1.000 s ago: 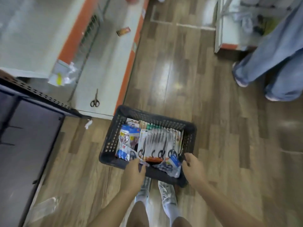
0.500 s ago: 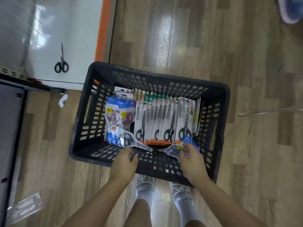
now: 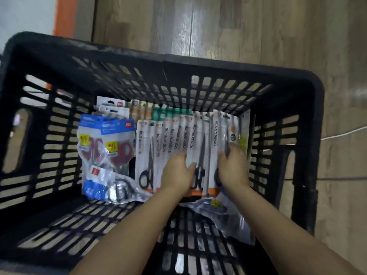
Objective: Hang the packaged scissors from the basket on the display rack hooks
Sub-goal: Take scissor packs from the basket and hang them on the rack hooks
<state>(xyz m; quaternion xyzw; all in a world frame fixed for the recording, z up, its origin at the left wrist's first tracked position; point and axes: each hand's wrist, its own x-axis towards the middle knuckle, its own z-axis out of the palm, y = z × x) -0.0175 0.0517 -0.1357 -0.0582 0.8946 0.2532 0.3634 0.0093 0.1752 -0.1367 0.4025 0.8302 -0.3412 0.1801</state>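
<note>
Wood-plank floor (image 3: 258, 26) runs under everything, and the black slatted basket (image 3: 309, 135) sits on it right below me, with no display rack in view. Both my hands are down inside it among the row of white "SCISSORS" packs (image 3: 172, 139) that stand on edge against the far wall. My left hand (image 3: 176, 173) lies against the fronts of the middle packs with the thumb tucked between two of them, and my right hand (image 3: 232, 167) curls its fingers over the top edge of the rightmost packs; the blur makes it hard to say whether either has a firm hold yet, so I can only call it a loose grasp on the stack. Blue-carded packs with red-handled scissors (image 3: 111, 143) lean at the left, a blue bagged pair (image 3: 105, 183) lies flat in front, and another clear bag (image 3: 222, 213) lies under my right wrist. I reckon the risk is lifting too many at once: the slick cards could fan out and slide back, or snag that loose bag.
</note>
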